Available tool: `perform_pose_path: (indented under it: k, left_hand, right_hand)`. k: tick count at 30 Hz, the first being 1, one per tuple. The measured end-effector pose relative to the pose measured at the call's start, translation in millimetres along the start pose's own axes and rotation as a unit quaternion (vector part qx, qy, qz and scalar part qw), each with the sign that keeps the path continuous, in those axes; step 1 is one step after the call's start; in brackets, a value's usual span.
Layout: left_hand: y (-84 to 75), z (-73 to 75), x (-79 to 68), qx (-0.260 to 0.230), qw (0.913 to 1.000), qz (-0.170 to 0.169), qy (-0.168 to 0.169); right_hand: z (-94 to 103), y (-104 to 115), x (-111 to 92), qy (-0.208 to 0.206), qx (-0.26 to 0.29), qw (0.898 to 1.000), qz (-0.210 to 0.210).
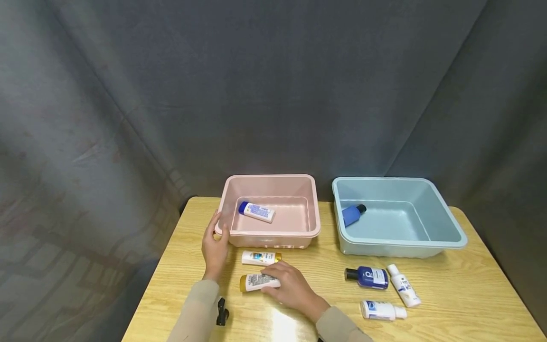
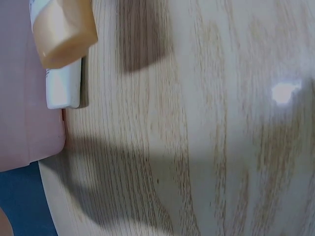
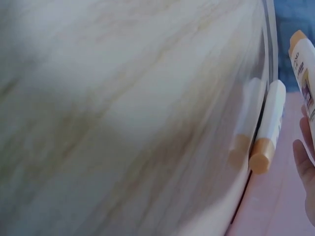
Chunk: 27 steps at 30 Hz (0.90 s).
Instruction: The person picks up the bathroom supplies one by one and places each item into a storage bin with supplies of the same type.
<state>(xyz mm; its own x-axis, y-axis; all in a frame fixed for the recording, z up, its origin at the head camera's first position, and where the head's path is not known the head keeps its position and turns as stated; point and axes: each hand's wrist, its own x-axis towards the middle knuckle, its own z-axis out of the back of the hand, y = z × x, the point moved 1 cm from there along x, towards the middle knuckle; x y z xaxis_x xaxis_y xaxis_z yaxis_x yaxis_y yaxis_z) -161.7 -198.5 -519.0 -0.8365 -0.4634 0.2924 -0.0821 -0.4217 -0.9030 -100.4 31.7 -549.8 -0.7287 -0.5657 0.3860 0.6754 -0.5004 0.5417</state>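
Observation:
My left hand (image 1: 215,249) holds the left front corner of a pink bin (image 1: 273,234), thumb and fingers at the rim. A white lotion bottle with a blue cap (image 1: 258,212) lies inside that bin. Over the table, my right hand (image 1: 292,287) grips a white bottle with a gold cap (image 1: 258,282) by its end opposite the cap. Its gold cap (image 2: 66,37) hangs above the wood in the left wrist view, casting a shadow. A second white bottle with a gold cap (image 1: 258,258) lies along the bin's front; the right wrist view shows this second bottle (image 3: 270,118) too.
To the right stands a light blue bin (image 1: 399,244) with a blue bottle (image 1: 352,215) in it. In front of it lie a dark blue bottle (image 1: 372,277) and two white bottles (image 1: 403,286) (image 1: 380,310). A small black object (image 1: 221,312) shows beside my left sleeve. Grey curtain (image 1: 273,85) hangs behind.

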Motion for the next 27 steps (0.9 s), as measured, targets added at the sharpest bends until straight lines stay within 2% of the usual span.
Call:
perform_pose_path:
  k: [4,14,27]
  left_hand:
    - [-0.8,-0.3,0.4,-0.004,1.0000,-0.001,0.005]
    - [-0.4,0.6,0.5,-0.005,1.0000,-0.001,0.003]
    - [0.4,-2.1,0.8,-0.013,0.9999,-0.006,0.000]
  right_hand:
    - [4.9,-3,-1,-0.005,0.001,1.000,0.006]
    - [10.2,-10,-6,-0.057,0.008,0.997,0.055]
    - [17.1,-18,-19,-0.101,0.023,0.992,0.076]
